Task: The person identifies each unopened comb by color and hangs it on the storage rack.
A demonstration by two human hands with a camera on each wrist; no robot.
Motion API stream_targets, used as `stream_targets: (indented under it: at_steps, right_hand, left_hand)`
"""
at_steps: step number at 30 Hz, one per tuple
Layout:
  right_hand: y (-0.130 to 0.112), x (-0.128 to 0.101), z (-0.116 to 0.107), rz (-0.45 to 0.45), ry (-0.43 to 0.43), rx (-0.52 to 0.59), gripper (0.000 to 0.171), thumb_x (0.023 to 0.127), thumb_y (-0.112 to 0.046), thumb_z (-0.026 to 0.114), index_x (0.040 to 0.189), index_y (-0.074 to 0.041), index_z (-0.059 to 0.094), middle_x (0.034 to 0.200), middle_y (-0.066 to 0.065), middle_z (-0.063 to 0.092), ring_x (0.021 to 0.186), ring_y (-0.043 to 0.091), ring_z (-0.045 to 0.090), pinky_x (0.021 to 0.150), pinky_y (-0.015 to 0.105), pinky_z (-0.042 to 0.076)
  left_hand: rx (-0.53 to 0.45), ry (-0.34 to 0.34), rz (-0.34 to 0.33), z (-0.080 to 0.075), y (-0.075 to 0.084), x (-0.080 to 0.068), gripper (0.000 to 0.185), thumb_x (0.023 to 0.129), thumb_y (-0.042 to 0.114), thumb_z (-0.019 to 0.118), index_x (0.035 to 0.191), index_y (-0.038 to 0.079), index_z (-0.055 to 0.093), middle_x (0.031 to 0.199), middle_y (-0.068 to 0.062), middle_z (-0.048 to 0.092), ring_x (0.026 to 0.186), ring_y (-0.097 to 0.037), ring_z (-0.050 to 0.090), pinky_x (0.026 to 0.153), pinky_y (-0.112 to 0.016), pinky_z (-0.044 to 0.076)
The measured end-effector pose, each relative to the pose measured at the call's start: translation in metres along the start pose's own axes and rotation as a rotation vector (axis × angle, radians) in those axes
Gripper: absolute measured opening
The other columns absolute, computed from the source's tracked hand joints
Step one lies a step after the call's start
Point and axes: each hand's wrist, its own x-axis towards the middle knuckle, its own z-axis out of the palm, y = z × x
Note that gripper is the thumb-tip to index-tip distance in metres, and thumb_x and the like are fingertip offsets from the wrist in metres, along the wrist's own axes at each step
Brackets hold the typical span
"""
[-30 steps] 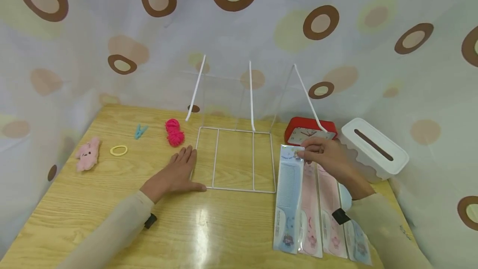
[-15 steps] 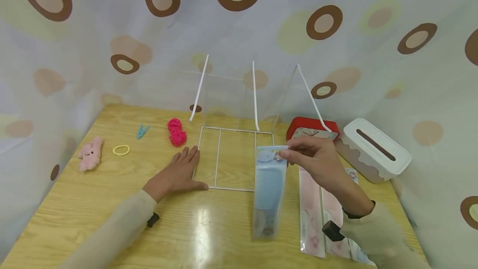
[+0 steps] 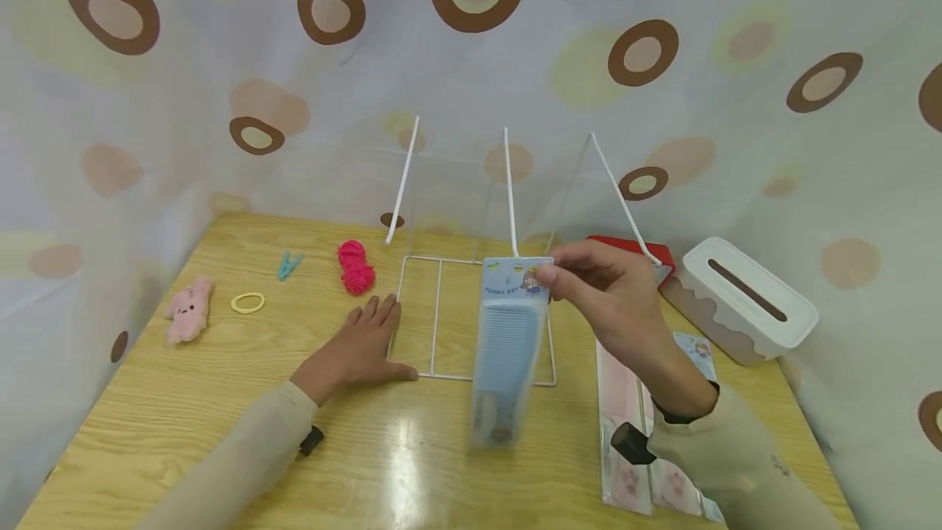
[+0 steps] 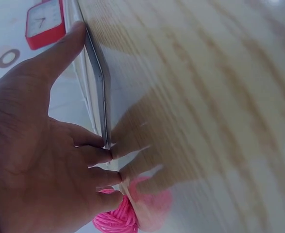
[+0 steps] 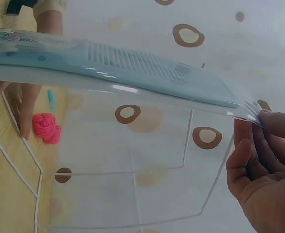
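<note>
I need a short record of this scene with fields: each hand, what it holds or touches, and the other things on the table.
right hand: right hand pinches the top corner of the blue comb packet, lifted off the table and hanging over the rack's front edge
left hand: left hand lies flat on the wooden table, fingers straight, at the left edge of the white wire rack
near right: pink comb packets, red clock, white box
near left: pink yarn, teal clip, yellow ring, pink plush toy
</note>
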Motion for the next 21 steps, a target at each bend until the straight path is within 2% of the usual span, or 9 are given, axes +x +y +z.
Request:
stream_targets:
  at_steps: [5, 11, 16, 21]
  right_hand:
    - [0.006, 0.004, 0.002, 0.003, 0.031, -0.015, 0.01, 0.089, -0.002, 0.074, 0.094, 0.006, 0.072, 0.082, 0.007, 0.073, 0.067, 0.015, 0.065, 0.066, 0.027, 0.057]
    - [0.016, 0.01, 0.001, 0.024, 0.056, -0.09, 0.007, 0.089, 0.001, 0.072, 0.095, 0.005, 0.072, 0.083, 0.001, 0.072, 0.069, 0.016, 0.064, 0.066, 0.025, 0.055]
    - [0.028, 0.025, 0.0, 0.065, 0.072, -0.151, 0.011, 0.092, -0.009, 0.073, 0.098, 0.0, 0.073, 0.085, -0.004, 0.072, 0.076, 0.017, 0.063, 0.069, 0.024, 0.052]
    - [0.041, 0.048, 0.001, 0.077, 0.125, -0.142, 0.02, 0.093, -0.017, 0.073, 0.104, -0.001, 0.072, 0.085, -0.005, 0.07, 0.077, 0.018, 0.06, 0.069, 0.026, 0.05]
  left_hand:
    - [0.001, 0.009, -0.002, 0.001, 0.0, 0.0, 0.113, 0.084, 0.064, 0.068, 0.157, -0.006, 0.016, 0.165, -0.022, 0.01, 0.151, -0.045, 0.006, 0.119, -0.06, 0.01]
    - [0.011, 0.008, 0.002, -0.002, 0.002, 0.001, 0.113, 0.085, 0.064, 0.068, 0.156, -0.007, 0.017, 0.164, -0.024, 0.011, 0.15, -0.046, 0.008, 0.118, -0.061, 0.012]
    - [0.02, 0.004, -0.006, -0.002, 0.002, 0.001, 0.112, 0.085, 0.064, 0.068, 0.156, -0.007, 0.017, 0.164, -0.024, 0.011, 0.15, -0.046, 0.008, 0.118, -0.061, 0.012]
    - [0.03, -0.002, -0.003, -0.002, 0.002, 0.0, 0.112, 0.085, 0.064, 0.067, 0.156, -0.008, 0.017, 0.164, -0.025, 0.011, 0.15, -0.047, 0.008, 0.118, -0.061, 0.012]
